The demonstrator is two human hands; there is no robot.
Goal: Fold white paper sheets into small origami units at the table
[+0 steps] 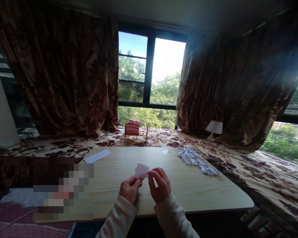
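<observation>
Over the middle of the light wooden table (109, 198), a small piece of white paper (141, 170) is held up between both hands. My left hand (130, 189) pinches its lower edge between thumb and fingers. At the paper's right corner, the thumb and index finger of my right hand (160, 184) close together on it. Several folded white paper pieces (192, 157) lie in a cluster toward the table's right rear. A small white paper triangle (165, 151) rests near the back edge, and a white paper strip (97, 156) lies at the back left.
A blurred, pixelated patch (64, 191) hides the table's left end. Behind the table, a patterned ledge (161, 135) carries a small rack with folded red-and-white cloths (133, 127) and a white lamp (214, 127). Long patterned curtains (72, 76) flank the window.
</observation>
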